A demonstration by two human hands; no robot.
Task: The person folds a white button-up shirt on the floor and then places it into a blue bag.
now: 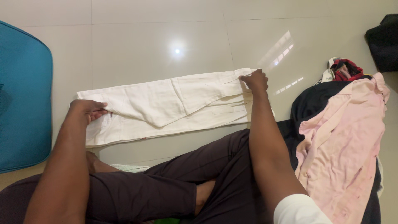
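A pair of white trousers (pixel 166 105) lies folded lengthwise on the pale tiled floor (pixel 157 45) in front of me. My left hand (pixel 88 109) presses down on the left end of the trousers, fingers flat on the cloth. My right hand (pixel 254 80) pinches the cloth at the right end, near the waistband. My crossed legs in dark trousers (pixel 182 182) sit just below the white garment.
A pile of clothes lies at the right: a pink shirt (pixel 344 145) on top of dark fabric (pixel 315 99), with a red patterned piece (pixel 346 69) behind. A blue cushion or mat (pixel 23 99) fills the left edge. A black bag (pixel 383 41) sits top right.
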